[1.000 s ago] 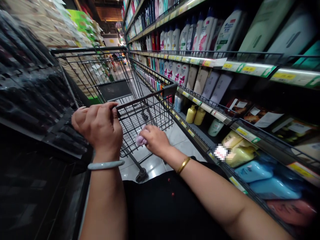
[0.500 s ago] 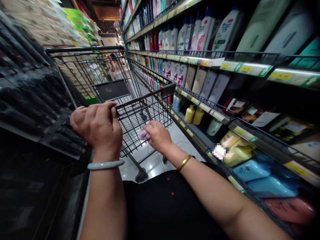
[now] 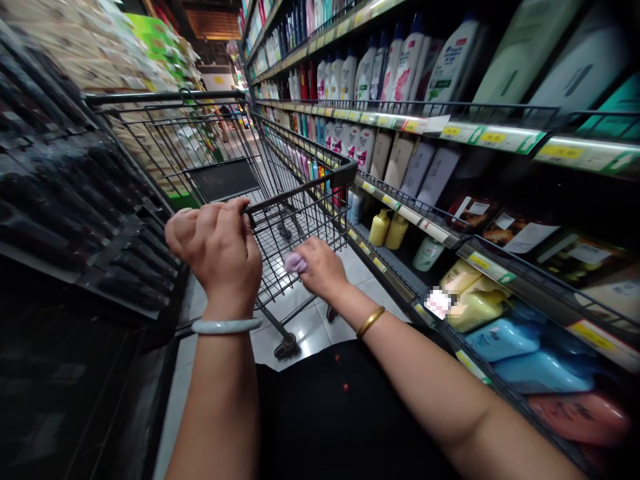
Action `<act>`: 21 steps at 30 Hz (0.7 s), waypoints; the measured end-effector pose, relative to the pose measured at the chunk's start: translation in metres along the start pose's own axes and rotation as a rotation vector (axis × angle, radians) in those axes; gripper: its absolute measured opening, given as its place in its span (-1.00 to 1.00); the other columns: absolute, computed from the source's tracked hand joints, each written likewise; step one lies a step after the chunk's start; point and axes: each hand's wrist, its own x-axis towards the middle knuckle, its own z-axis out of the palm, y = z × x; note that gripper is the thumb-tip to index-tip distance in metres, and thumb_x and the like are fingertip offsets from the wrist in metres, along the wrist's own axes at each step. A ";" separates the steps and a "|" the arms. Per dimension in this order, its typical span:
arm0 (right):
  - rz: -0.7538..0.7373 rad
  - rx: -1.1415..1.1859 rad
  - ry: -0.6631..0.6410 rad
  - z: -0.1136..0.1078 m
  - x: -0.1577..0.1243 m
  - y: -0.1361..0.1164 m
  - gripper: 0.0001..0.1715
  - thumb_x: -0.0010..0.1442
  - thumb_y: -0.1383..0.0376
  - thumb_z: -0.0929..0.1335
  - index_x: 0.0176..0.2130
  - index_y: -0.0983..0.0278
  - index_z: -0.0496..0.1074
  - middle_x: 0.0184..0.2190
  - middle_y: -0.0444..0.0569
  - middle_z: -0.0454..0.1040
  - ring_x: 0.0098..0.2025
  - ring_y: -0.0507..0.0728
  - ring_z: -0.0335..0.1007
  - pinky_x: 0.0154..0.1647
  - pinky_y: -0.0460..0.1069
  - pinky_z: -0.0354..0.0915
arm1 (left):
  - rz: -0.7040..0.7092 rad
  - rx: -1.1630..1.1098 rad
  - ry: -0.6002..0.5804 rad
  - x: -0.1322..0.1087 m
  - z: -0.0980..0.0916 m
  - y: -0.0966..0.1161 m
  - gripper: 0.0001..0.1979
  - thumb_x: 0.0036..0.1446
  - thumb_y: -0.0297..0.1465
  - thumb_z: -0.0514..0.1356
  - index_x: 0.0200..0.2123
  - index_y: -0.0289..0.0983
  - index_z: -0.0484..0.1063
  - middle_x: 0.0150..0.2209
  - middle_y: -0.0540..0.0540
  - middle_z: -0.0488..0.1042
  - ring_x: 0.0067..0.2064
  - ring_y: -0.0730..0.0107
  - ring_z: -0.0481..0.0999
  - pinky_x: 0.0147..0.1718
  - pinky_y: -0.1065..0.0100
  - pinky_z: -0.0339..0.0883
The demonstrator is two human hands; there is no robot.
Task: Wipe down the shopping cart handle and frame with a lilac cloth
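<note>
My left hand [image 3: 217, 250] is wrapped round the dark handle bar of a wire shopping cart [image 3: 300, 189], at the left part of the bar. A pale bangle is on that wrist. Lower and to the right, my right hand [image 3: 324, 268] is closed on a small crumpled lilac cloth [image 3: 295, 263], whose exact kind I cannot make out. This hand is in front of the cart's near wire side, below the bar, and wears a gold bangle. Through the wires, no goods show in the cart.
On the right, shelves hold white shampoo bottles [image 3: 405, 63], yellow pump bottles [image 3: 380, 228] and blue bottles [image 3: 545, 372] behind wire rails. Dark packaged goods [image 3: 120, 220] hang close on the left. Stacked pale packs [image 3: 65, 50] stand beyond. A tiled floor [image 3: 313, 330] runs along the aisle.
My left hand and the cart's near end have shifted to the right. My right hand has moved slightly right, still holding the lilac cloth. The shelves appear in the same place.
</note>
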 end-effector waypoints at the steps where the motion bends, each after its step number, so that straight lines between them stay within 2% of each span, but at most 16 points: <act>1: 0.066 0.008 0.030 -0.004 0.004 0.009 -0.65 0.18 0.39 0.36 -0.03 0.17 0.51 0.02 0.02 0.46 0.03 0.20 0.37 -0.05 0.03 0.38 | 0.002 -0.013 0.007 0.000 0.000 0.001 -0.66 0.39 -0.25 0.04 0.10 0.04 0.51 0.03 -0.10 0.54 0.16 -0.01 0.39 0.33 -0.27 0.00; 4: 0.255 0.009 0.115 -0.013 0.014 0.034 -0.64 0.17 0.36 0.38 -0.01 0.21 0.50 0.01 0.05 0.46 0.03 0.22 0.39 0.05 0.07 0.38 | -0.001 -0.053 0.014 -0.001 0.003 0.007 -0.65 0.37 -0.30 0.06 0.12 0.04 0.51 0.04 -0.10 0.54 0.16 -0.01 0.37 0.34 -0.25 -0.04; 6: 0.286 -0.013 0.111 -0.011 0.013 0.036 -0.65 0.16 0.36 0.38 -0.02 0.21 0.50 0.00 0.05 0.46 0.02 0.22 0.40 0.05 0.07 0.38 | -0.004 -0.080 -0.011 -0.001 0.005 0.011 -0.62 0.37 -0.32 0.05 0.15 0.00 0.51 0.06 -0.13 0.52 0.18 -0.04 0.35 0.34 -0.25 -0.06; 11: 0.141 -0.080 0.016 0.005 -0.004 0.006 -0.62 0.17 0.34 0.40 0.01 0.20 0.47 0.01 0.05 0.46 0.00 0.22 0.41 -0.01 0.06 0.40 | 0.018 -0.126 -0.032 0.002 0.007 0.014 -0.59 0.37 -0.33 0.02 0.17 -0.04 0.52 0.11 -0.15 0.53 0.20 -0.04 0.37 0.34 -0.24 -0.02; 13: 0.092 -0.091 -0.017 0.005 -0.006 0.005 -0.61 0.18 0.33 0.40 0.03 0.19 0.47 0.02 0.04 0.46 0.01 0.22 0.41 -0.02 0.06 0.40 | 0.046 -0.139 -0.038 0.005 0.005 0.011 -0.59 0.39 -0.34 0.00 0.14 -0.04 0.54 0.09 -0.12 0.56 0.19 0.02 0.42 0.34 -0.22 0.05; 15: 0.116 -0.096 -0.025 0.002 -0.004 0.016 -0.64 0.19 0.33 0.39 0.01 0.18 0.48 0.02 0.03 0.47 0.01 0.21 0.43 -0.01 0.05 0.40 | 0.095 -0.162 -0.051 0.007 0.003 0.005 -0.59 0.40 -0.33 -0.04 0.10 -0.08 0.55 0.05 -0.10 0.59 0.15 0.09 0.48 0.30 -0.20 0.15; 18: 0.263 -0.135 -0.022 -0.002 0.003 0.042 -0.66 0.21 0.31 0.38 0.00 0.19 0.50 0.01 0.06 0.49 0.00 0.23 0.48 -0.01 0.07 0.41 | 0.111 -0.177 0.029 0.008 0.002 -0.005 -0.64 0.42 -0.28 0.01 0.10 -0.12 0.52 0.07 -0.10 0.58 0.18 0.13 0.49 0.30 -0.17 0.22; 21: 0.348 -0.171 -0.094 0.003 0.002 0.049 -0.65 0.23 0.31 0.36 0.02 0.19 0.51 -0.02 0.09 0.52 -0.05 0.22 0.52 -0.08 0.06 0.42 | 0.061 -0.184 0.119 0.007 0.005 -0.012 -0.72 0.40 -0.21 0.09 0.02 -0.09 0.52 0.07 -0.13 0.54 0.27 0.11 0.41 0.43 -0.15 0.06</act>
